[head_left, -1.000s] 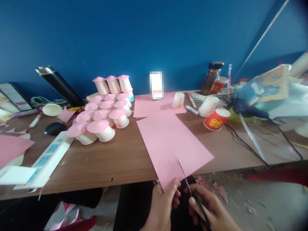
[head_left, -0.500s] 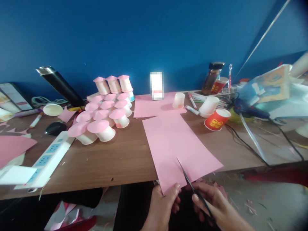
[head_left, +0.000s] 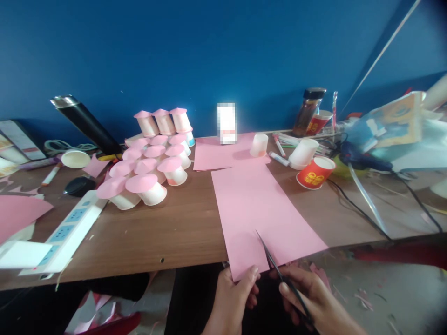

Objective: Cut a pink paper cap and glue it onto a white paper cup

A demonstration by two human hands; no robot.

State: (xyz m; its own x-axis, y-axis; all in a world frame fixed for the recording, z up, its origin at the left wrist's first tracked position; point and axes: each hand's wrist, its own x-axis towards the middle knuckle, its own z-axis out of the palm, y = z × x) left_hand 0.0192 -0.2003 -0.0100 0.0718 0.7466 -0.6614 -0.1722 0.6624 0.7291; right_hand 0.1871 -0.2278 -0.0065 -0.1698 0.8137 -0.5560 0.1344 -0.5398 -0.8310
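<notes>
Left hand (head_left: 233, 294) pinches near corner of one pink sheet (head_left: 265, 214) overhanging table (head_left: 167, 232) edge. Right hand (head_left: 314, 302) grips one pair of scissors (head_left: 279, 270), blades in the sheet. One red cup (head_left: 313, 172) stands well apart.

Both hands low at the frame's bottom edge, close together.

The left hand (head_left: 233, 295) comes up from below, wrist cut off by the lower border, thumb raised and pressed against the curled fingers (head_left: 254, 272) in a pinch. The right hand (head_left: 316, 302) lies just beside it, reaching in from the lower right with forearm partly out of view; its fingers are folded around a grip, index finger stretched forward, knuckles turned upward. The two hands are near each other, not touching.
</notes>
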